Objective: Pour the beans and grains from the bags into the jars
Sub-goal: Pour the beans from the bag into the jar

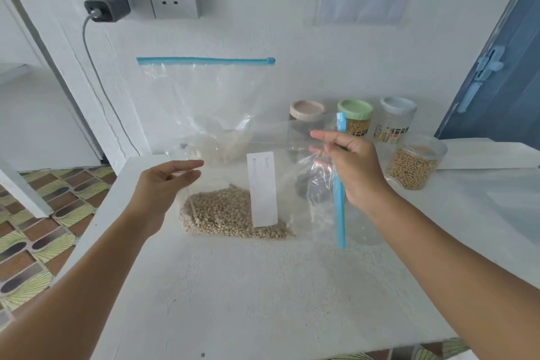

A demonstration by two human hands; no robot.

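Observation:
A clear zip bag point(233, 210) of pale beans lies on its side on the white table point(248, 286), its blue zip strip point(339, 184) turned upright at the right. My right hand point(350, 166) pinches the bag at that zip end. My left hand point(166, 181) touches the bag's left edge with fingers apart. A second zip bag point(204, 102) with pale grains leans upright against the wall behind. An open jar point(415, 165) filled with beans stands at the right. An empty clear jar point(365, 228) shows dimly behind my right wrist.
Three lidded jars stand against the wall: beige lid point(306, 109), green lid point(355, 109), light-blue lid point(398, 107). A wall socket with a plugged adapter point(108, 7) and cable is up left. A blue door point(502, 73) is at the right. Patterned floor lies left of the table.

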